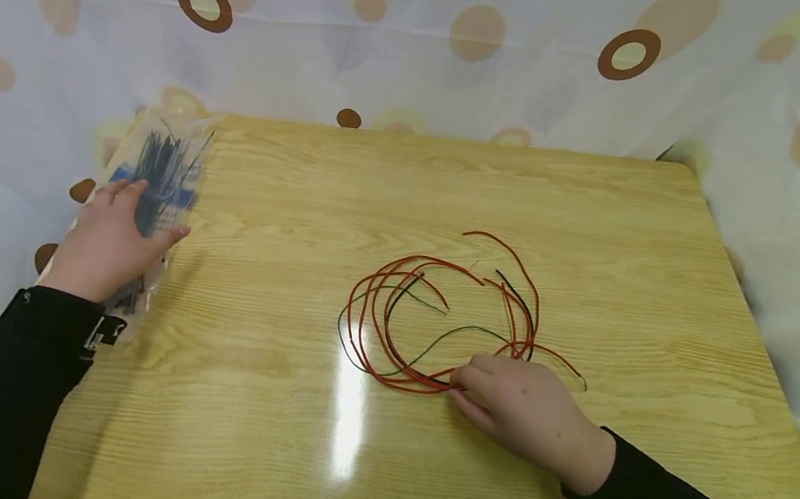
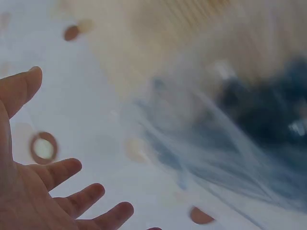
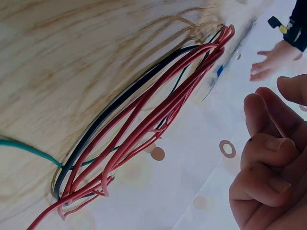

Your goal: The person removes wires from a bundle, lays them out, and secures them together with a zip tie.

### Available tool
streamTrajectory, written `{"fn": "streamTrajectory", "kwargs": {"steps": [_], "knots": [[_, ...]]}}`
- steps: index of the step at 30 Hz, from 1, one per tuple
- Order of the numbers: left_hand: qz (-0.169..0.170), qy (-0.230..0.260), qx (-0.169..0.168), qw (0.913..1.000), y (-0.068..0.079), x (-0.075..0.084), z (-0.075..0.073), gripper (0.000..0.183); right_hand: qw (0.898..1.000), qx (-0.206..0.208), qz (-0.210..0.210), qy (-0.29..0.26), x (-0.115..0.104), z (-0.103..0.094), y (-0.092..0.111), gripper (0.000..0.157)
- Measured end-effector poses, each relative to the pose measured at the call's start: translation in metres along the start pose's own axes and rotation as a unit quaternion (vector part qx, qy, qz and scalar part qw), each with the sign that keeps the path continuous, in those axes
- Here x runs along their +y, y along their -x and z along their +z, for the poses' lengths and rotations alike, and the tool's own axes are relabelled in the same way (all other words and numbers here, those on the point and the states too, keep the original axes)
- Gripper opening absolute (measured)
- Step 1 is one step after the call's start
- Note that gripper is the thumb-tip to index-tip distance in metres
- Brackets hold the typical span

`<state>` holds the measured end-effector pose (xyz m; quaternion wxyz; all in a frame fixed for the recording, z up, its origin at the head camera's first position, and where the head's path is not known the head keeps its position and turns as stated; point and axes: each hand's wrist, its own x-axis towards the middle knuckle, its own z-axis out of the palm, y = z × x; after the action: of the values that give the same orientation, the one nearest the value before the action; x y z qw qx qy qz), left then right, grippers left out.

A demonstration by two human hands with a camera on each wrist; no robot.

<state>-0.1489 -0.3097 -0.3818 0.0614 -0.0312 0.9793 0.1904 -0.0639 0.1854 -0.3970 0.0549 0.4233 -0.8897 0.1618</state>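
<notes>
A clear plastic bag [image 1: 185, 198] of thin black strips, which look like cable ties [image 1: 159, 162], lies at the table's left edge. My left hand [image 1: 109, 239] is over it with fingers spread; whether they touch it I cannot tell. In the left wrist view the bag [image 2: 230, 158] is blurred, apart from the fingers [image 2: 76, 201]. Loosely coiled red, black and green wires [image 1: 387, 356] lie mid-table. My right hand [image 1: 530, 411] is at their near side, fingers bent. The right wrist view shows its thumb and fingers [image 3: 268, 182] apart, with no wire between them.
The wood-grain table [image 1: 288, 186] extends around the wires. A pale curtain with brown and tan spots [image 1: 425, 44] hangs behind it and at both sides. Loose wire ends [image 1: 569, 366] stick out to the right of the coil.
</notes>
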Motion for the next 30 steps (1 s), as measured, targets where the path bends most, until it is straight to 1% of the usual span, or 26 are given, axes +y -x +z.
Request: {"fn": "streamTrajectory", "kwargs": {"steps": [4,8,11,14,17,22,25,28,30], "knots": [[-0.043,-0.004,-0.037,0.9984,-0.010,-0.025,0.000,0.110,1.000,0.008,-0.001,0.006,-0.002,-0.001,0.001,0.010],[-0.082,-0.011,-0.080,0.9933,-0.016,-0.036,0.000,0.125,1.000,0.011,0.001,0.004,-0.002,-0.003,0.002,0.010],[-0.094,-0.020,-0.111,0.9891,-0.022,-0.041,-0.003,0.132,1.000,0.010,0.002,0.003,-0.002,-0.005,0.002,0.011],[-0.089,-0.031,-0.139,0.9859,-0.027,-0.046,-0.001,0.134,1.000,0.004,0.004,-0.001,-0.001,-0.005,0.001,0.011],[-0.078,-0.041,-0.145,0.9856,-0.030,-0.048,0.002,0.130,1.000,-0.001,0.006,-0.005,-0.001,-0.004,0.001,0.010],[-0.069,-0.047,-0.139,0.9868,-0.027,-0.044,0.006,0.116,1.000,0.000,0.000,-0.015,-0.001,-0.003,-0.003,0.008],[-0.060,-0.044,-0.138,0.9877,-0.024,-0.042,0.010,0.101,1.000,0.005,-0.006,-0.021,0.000,-0.002,-0.005,0.006],[-0.047,-0.042,-0.136,0.9887,-0.020,-0.040,0.014,0.081,1.000,0.007,-0.006,-0.022,0.001,-0.002,-0.008,0.004],[-0.032,-0.046,-0.137,0.9890,-0.016,-0.036,0.016,0.066,1.000,0.009,-0.006,-0.020,0.001,-0.001,-0.010,0.003]]}}
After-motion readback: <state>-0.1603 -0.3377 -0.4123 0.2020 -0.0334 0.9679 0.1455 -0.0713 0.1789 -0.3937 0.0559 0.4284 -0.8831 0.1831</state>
